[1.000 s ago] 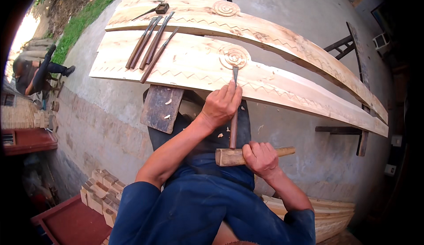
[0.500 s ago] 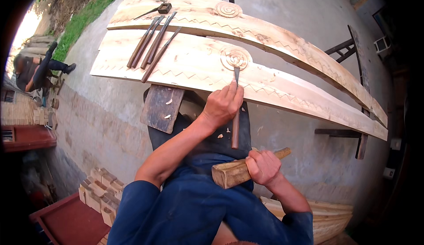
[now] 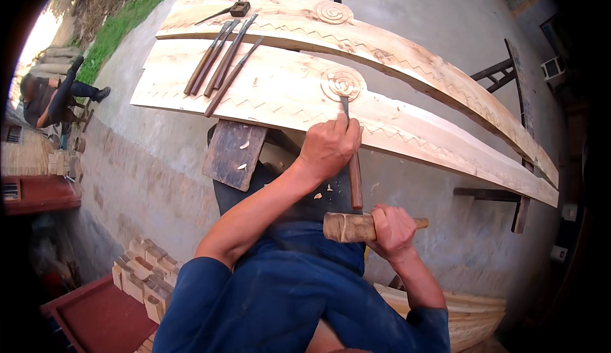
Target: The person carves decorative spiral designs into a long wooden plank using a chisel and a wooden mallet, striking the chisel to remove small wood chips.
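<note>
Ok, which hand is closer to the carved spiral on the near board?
Left. The left hand grips the chisel just below the spiral in the picture; the right hand is farther down, holding the mallet.

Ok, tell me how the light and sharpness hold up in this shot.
Head view, middle: the near board is brightly lit and pale; head view, lower middle: the mallet and held chisel look reasonably sharp; head view, rim: the corners fall to black, while the outdoor patch at upper left is washed out.
</note>
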Action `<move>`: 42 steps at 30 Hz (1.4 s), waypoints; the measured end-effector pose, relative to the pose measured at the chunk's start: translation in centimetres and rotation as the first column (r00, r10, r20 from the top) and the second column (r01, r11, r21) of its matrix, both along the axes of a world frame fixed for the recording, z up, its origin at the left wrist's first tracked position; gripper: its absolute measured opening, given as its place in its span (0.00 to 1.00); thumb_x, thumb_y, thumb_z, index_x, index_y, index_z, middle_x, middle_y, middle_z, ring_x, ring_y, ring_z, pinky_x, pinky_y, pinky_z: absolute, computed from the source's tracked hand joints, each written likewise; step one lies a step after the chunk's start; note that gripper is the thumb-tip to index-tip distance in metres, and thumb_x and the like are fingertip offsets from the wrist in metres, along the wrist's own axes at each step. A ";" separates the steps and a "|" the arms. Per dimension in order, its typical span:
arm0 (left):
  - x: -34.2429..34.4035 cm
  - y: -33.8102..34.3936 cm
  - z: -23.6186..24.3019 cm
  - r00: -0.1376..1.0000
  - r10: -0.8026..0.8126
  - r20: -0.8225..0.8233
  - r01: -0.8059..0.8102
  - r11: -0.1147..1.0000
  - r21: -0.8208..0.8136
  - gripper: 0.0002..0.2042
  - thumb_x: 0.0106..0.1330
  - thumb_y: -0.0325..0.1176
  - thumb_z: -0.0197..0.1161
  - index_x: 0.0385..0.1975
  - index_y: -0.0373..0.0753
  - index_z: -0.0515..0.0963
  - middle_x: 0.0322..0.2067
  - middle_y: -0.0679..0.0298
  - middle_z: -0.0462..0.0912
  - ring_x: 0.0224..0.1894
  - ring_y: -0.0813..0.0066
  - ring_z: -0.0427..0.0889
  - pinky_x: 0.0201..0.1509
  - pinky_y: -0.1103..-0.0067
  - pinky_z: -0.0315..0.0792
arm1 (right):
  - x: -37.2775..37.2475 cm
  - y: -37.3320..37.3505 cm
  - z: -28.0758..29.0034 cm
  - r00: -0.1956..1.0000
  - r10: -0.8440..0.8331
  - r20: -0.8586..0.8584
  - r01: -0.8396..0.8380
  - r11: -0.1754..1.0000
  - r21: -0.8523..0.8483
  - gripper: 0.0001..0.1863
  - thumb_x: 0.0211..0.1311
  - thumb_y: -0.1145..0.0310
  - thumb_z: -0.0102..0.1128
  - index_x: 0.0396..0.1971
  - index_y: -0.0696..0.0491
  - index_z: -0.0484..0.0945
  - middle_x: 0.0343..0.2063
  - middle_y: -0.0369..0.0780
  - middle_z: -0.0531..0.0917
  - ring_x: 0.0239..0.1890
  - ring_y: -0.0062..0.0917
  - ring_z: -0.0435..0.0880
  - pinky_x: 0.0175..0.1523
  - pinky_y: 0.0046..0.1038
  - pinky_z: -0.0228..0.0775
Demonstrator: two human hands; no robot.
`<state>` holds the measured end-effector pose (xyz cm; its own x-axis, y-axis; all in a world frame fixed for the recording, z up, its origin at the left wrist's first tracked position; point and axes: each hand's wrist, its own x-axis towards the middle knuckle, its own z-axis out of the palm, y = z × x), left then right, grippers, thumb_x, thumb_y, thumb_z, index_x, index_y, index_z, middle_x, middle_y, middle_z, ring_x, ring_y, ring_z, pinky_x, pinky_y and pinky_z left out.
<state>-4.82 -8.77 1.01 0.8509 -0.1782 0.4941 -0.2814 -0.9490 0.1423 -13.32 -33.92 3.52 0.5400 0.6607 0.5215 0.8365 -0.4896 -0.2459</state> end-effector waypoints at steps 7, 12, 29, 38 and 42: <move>1.1 2.0 1.2 0.944 0.244 0.222 0.011 0.650 -0.760 0.07 0.76 0.28 0.72 0.44 0.29 0.89 0.36 0.49 0.93 0.31 0.61 0.92 0.37 0.73 0.84 | -1.0 0.4 -0.7 0.999 -0.002 -0.046 0.004 0.999 0.048 0.20 0.70 0.59 0.71 0.50 0.58 0.77 0.36 0.47 0.87 0.27 0.35 0.84 0.31 0.34 0.72; -1.9 1.1 -0.1 0.970 -0.036 0.240 0.115 0.939 -0.324 0.10 0.67 0.28 0.78 0.46 0.35 0.89 0.44 0.48 0.93 0.34 0.60 0.94 0.36 0.72 0.86 | -1.9 0.3 -1.4 0.997 -0.007 -0.076 0.014 0.995 0.103 0.24 0.70 0.54 0.73 0.51 0.58 0.77 0.37 0.48 0.88 0.29 0.37 0.86 0.31 0.35 0.72; -1.6 0.7 -1.9 0.983 -0.090 0.158 0.114 0.983 -0.146 0.13 0.68 0.31 0.77 0.49 0.36 0.86 0.48 0.46 0.91 0.35 0.63 0.93 0.35 0.72 0.85 | -2.8 -0.4 -1.2 0.996 0.028 -0.088 -0.013 0.986 0.167 0.20 0.69 0.65 0.73 0.50 0.56 0.73 0.31 0.45 0.87 0.26 0.34 0.84 0.29 0.33 0.70; -1.0 -0.5 -1.8 0.991 -0.094 0.094 0.101 0.992 -0.074 0.13 0.68 0.31 0.75 0.48 0.34 0.83 0.47 0.43 0.89 0.28 0.64 0.89 0.31 0.71 0.82 | -2.3 -0.1 -0.9 0.998 0.027 0.061 -0.039 0.977 0.209 0.20 0.70 0.63 0.75 0.50 0.56 0.74 0.33 0.44 0.87 0.27 0.32 0.85 0.30 0.31 0.73; -0.9 -0.4 -2.2 0.989 -0.089 0.119 0.095 0.994 -0.046 0.11 0.69 0.31 0.73 0.45 0.35 0.82 0.46 0.44 0.88 0.27 0.65 0.87 0.30 0.71 0.81 | -0.5 -0.4 -1.7 1.000 -0.017 0.024 0.016 0.999 0.041 0.23 0.62 0.68 0.81 0.48 0.55 0.74 0.33 0.42 0.87 0.26 0.30 0.85 0.29 0.28 0.71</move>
<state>-5.74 -9.17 -1.19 0.7677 -0.2253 0.5998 -0.3851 -0.9104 0.1510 -13.81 -34.32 1.81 0.5372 0.6297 0.5612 0.8346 -0.4932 -0.2454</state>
